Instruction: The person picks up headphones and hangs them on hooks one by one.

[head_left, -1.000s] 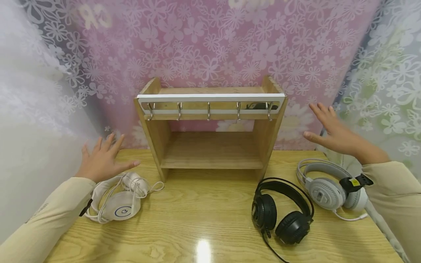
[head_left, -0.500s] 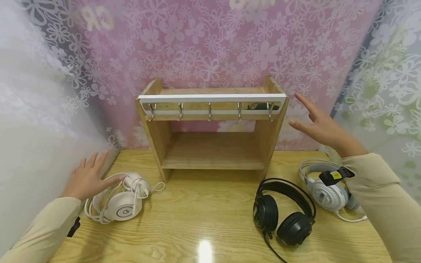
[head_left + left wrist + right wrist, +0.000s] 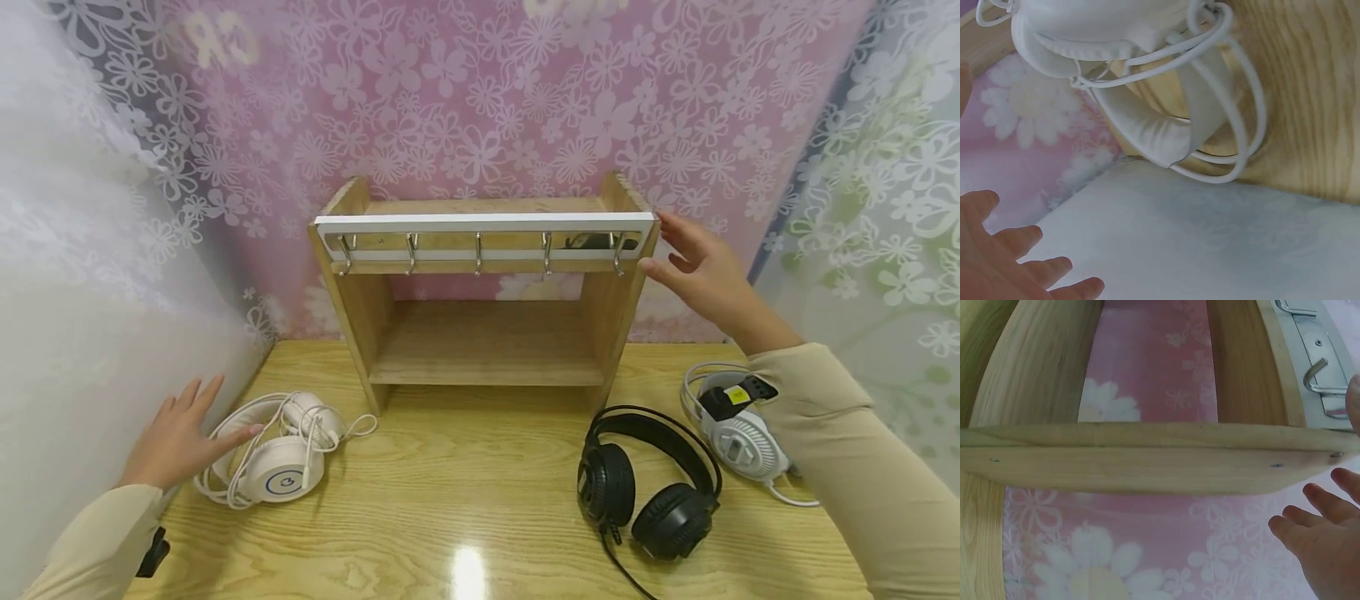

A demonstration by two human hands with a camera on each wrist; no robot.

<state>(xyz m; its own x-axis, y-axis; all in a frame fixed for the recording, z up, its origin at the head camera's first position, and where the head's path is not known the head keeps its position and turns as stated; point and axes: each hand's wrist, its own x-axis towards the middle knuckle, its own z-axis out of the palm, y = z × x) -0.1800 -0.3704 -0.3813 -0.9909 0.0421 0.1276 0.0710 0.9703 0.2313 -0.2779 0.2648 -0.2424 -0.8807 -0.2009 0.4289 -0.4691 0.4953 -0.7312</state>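
A small wooden shelf unit (image 3: 487, 342) stands against the back curtain, with a white-edged metal hook rail (image 3: 483, 223) across its upper front. My right hand (image 3: 705, 275) is at the unit's top right corner, thumb by the rail's end and fingers beside the outer side panel. The right wrist view shows these fingers (image 3: 1297, 528) spread apart along the panel (image 3: 1147, 465). Near the table's left side my left hand (image 3: 168, 442) hovers, fingers spread, beside white headphones (image 3: 281, 467) wrapped in their cable. Nothing is in its grasp in the left wrist view, where the headphones (image 3: 1147, 128) appear beyond the fingertips.
Black headphones (image 3: 648, 492) lie on the wooden table (image 3: 420, 500) at front right, their cable running toward the near edge. White-grey headphones (image 3: 742, 442) sit farther right, partly hidden by my right forearm. Flowered curtains (image 3: 480, 100) enclose the back and sides.
My right hand has moved left to the shelf unit's upper right corner. My left hand has drawn back left and toward me. The headphones and the unit have stayed in place.
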